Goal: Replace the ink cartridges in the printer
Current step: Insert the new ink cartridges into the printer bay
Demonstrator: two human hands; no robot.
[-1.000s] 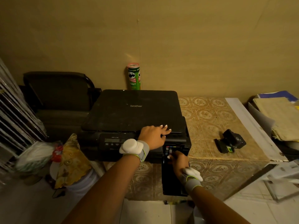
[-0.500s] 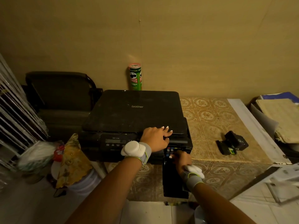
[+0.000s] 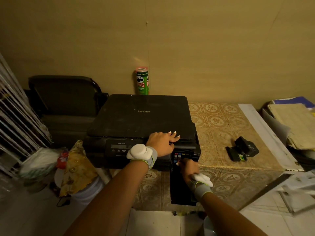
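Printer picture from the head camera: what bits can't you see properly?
- Right hand fingertips: hidden in the cartridge bay of the black Brother printer; grip unclear.
- Coloured cartridge labels: too small, dim.
- Small black cartridges on the patterned tablecloth: details too dark.
- Left hand: its palm covers the printer's front edge.

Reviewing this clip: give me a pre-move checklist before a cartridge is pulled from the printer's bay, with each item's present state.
1. Cartridge door open, hanging down at the front right: ok.
2. Colour-coded slots exposed: ok.
3. Left hand steadies the printer, fingers flat on the lid edge: ok.
4. Right hand at the slots: ok. Whether it grips a cartridge: cannot tell, fingertips are hidden.
5. Cartridges lying on the table, right of the printer: ok. New or used: cannot tell.
6. Printer powered on: cannot tell, display is too dim.
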